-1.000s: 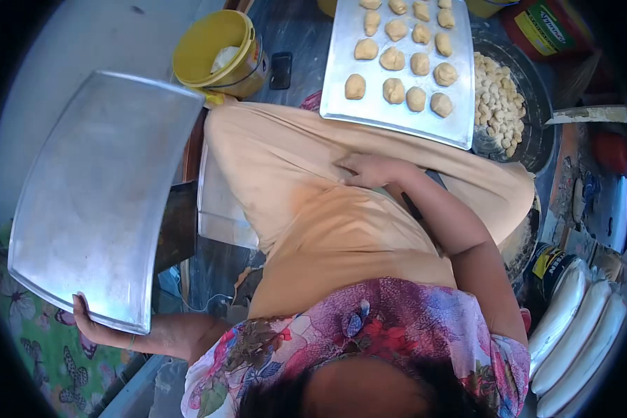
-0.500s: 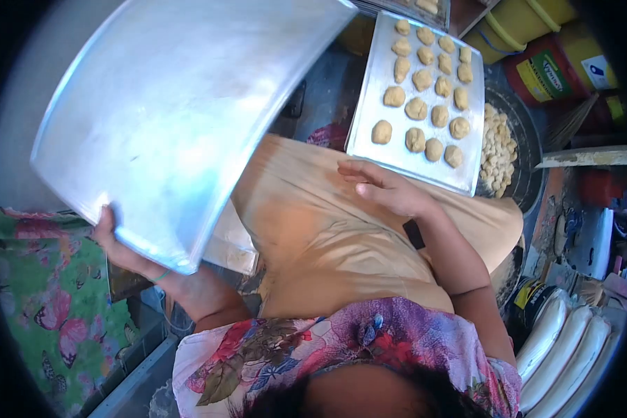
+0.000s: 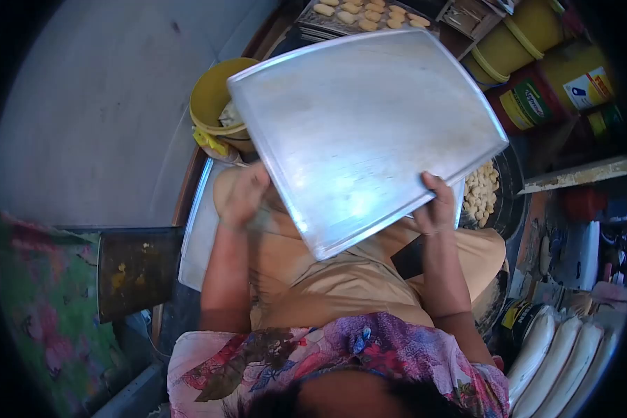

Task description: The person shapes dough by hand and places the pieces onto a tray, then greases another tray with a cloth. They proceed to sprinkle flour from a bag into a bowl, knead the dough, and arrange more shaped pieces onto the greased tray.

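Note:
A bare metal baking tray (image 3: 369,132) is held tilted above my lap. My right hand (image 3: 435,205) grips its lower right edge, thumb on top and the other fingers hidden beneath. Close to the tray's left edge is my left hand (image 3: 247,195), its fingers smeared by motion, so I cannot make out whether it touches the tray. Behind the held tray, only a sliver of another tray (image 3: 460,198) shows; whatever lies on it is hidden. To the right, a dark round basin holds many small dough pieces (image 3: 481,194).
At the back, a tray carries shaped dough pieces (image 3: 370,15). A yellow bucket (image 3: 209,97) stands left of the held tray. Another metal tray (image 3: 196,247) lies by my left leg. Stacked buckets (image 3: 529,104) and long white packages (image 3: 557,355) are on the right.
The bare baking tray has swung from my left side to the middle, covering the tray of dough pieces. My right hand has taken hold of it; my left hand has moved right, off its former grip.

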The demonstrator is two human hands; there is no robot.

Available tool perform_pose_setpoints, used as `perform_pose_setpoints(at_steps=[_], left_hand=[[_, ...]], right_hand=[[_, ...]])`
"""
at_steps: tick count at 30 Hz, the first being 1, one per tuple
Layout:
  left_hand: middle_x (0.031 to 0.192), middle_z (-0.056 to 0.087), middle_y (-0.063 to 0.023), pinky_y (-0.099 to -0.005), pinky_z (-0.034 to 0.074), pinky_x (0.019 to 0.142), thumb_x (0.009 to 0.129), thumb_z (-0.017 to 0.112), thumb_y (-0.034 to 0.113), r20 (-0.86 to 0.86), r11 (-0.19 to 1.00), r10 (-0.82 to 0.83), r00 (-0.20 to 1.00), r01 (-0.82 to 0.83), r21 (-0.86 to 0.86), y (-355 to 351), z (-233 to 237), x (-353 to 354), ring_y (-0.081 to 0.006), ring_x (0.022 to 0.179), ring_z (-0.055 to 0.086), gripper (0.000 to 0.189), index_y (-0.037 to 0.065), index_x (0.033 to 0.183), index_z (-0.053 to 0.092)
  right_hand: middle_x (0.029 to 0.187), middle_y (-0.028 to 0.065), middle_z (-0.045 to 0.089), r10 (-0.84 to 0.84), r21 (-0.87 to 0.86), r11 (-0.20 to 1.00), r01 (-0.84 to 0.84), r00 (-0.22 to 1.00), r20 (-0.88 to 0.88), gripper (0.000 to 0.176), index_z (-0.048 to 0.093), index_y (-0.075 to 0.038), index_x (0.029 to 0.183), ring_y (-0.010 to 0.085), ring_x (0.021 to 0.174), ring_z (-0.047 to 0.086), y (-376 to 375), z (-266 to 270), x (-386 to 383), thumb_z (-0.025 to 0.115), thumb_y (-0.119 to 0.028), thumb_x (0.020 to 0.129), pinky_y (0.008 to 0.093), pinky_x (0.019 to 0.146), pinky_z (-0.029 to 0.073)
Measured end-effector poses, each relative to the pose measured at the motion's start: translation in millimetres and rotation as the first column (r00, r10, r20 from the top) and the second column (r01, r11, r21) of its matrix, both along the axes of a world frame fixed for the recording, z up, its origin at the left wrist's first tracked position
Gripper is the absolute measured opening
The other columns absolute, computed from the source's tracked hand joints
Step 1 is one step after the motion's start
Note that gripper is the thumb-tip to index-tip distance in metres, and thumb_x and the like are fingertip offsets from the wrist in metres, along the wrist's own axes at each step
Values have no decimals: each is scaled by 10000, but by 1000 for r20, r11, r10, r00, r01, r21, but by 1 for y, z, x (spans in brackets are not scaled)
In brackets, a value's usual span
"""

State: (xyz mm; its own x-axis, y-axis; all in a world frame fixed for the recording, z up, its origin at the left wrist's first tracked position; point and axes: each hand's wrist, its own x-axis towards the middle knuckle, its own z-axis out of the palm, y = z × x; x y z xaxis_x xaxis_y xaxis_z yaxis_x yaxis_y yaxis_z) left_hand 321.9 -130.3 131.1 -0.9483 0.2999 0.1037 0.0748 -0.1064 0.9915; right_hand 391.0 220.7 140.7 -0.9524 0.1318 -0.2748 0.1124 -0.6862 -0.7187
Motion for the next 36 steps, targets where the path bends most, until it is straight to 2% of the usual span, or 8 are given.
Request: perform_pose_setpoints(at_steps=[6, 11, 16, 22, 24, 26, 29, 36], left_hand=[[1061, 657, -122, -366, 423, 868, 911, 505, 445, 34, 890, 394, 919, -372, -263, -20, -58, -149, -229, 988, 590, 495, -6, 1067, 638], [1029, 632, -237, -437, 468, 847, 871, 524, 432, 136, 485, 92, 986, 74, -871, 44, -250, -212, -369, 1016, 594, 442, 42, 1025, 666], [1069, 618, -185, -424, 469, 832, 869, 531, 385, 322, 582, 577, 751, -102, -807, 118, -421, -107, -332, 948, 604, 418, 52, 1103, 625], [847, 639, -126, -364, 518, 671, 905, 549, 337, 642, 664, 701, 312, -616, -425, 114, -479, -68, -242, 767, 618, 336, 25, 1007, 622], [810, 634, -106, -336, 527, 627, 913, 556, 310, 698, 602, 647, 307, -768, -221, 97, -471, -115, -216, 720, 613, 308, 19, 995, 615], [836, 614, -57, -363, 503, 558, 948, 451, 328, 674, 647, 329, 662, -678, 350, 49, -473, -185, -185, 676, 606, 228, 146, 980, 583], [970, 590, -60, -356, 523, 732, 909, 504, 166, 416, 662, 365, 833, -547, 512, 87, -182, -175, -209, 822, 605, 221, 57, 1091, 565], [1095, 550, -101, -317, 454, 857, 903, 562, 113, -294, 875, 474, 830, -406, 264, 111, 42, -84, -198, 963, 556, 267, 7, 1142, 508]], right_hand=[[1148, 179, 596, -98, 56, 992, 109, 979, -179, 436, 491, 80, 1204, 295, 1085, 570, 76, -10, 7, 586, -107, 822, 408, 982, 423], [1204, 172, 553, -247, 199, 935, 292, 943, -222, 567, 403, 56, 1289, 296, 1105, 555, 85, -15, 15, 620, -79, 783, 413, 976, 425], [1196, 198, 541, -349, 277, 881, 385, 922, -171, 643, 388, 57, 1295, 334, 1103, 543, 101, -16, 22, 657, -86, 728, 429, 958, 437], [1138, 212, 562, -346, 225, 904, 364, 931, -117, 654, 389, 86, 1273, 346, 1024, 590, 113, -12, 19, 645, -78, 694, 428, 890, 494], [1043, 246, 593, -361, 171, 912, 373, 927, -101, 620, 389, 126, 1240, 350, 878, 646, 113, -10, 18, 636, -53, 700, 419, 766, 550], [1056, 235, 594, -312, 107, 940, 325, 942, -121, 606, 407, 111, 1235, 348, 908, 639, 111, -7, 13, 628, -60, 696, 422, 793, 548], [1040, 226, 598, -275, 102, 955, 280, 960, -62, 570, 430, 116, 1208, 338, 907, 642, 125, -19, 21, 613, -57, 697, 427, 787, 553], [990, 210, 625, -244, -13, 969, 248, 941, -233, 525, 444, 139, 1177, 323, 892, 649, 102, -2, 25, 601, -51, 713, 409, 808, 542]])
